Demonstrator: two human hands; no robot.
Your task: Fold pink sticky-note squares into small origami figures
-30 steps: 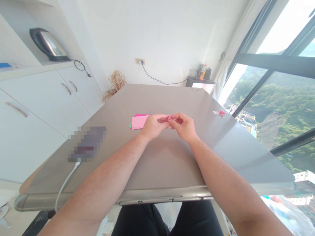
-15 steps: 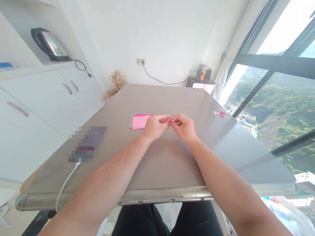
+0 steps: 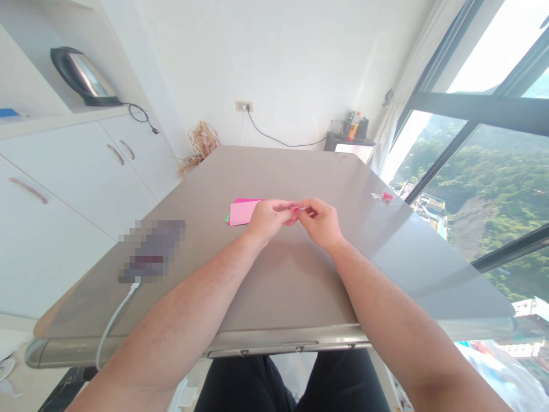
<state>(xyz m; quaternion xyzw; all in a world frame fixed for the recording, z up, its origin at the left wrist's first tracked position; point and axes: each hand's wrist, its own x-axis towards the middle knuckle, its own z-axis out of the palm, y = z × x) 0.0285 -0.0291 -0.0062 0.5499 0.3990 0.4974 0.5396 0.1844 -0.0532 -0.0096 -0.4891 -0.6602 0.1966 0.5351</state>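
Observation:
Over the middle of the grey table [image 3: 283, 286], my left hand [image 3: 266, 218] and my right hand [image 3: 321, 220] meet fingertip to fingertip. Both pinch a small folded piece of red-pink paper [image 3: 295, 213], most of it hidden by my fingers. Just left of my left hand lies a small stack of pink paper sheets [image 3: 241, 212] with a green edge showing underneath.
A blurred dark device [image 3: 152, 252] with a white cable [image 3: 114, 320] lies at the table's left. A small folded pink paper figure [image 3: 383, 197] sits near the right edge. White cabinets stand to the left, a large window to the right, dried grass at the far corner.
My fingertips have shifted slightly on the small paper piece between them. Both hands stay in the same place over the table.

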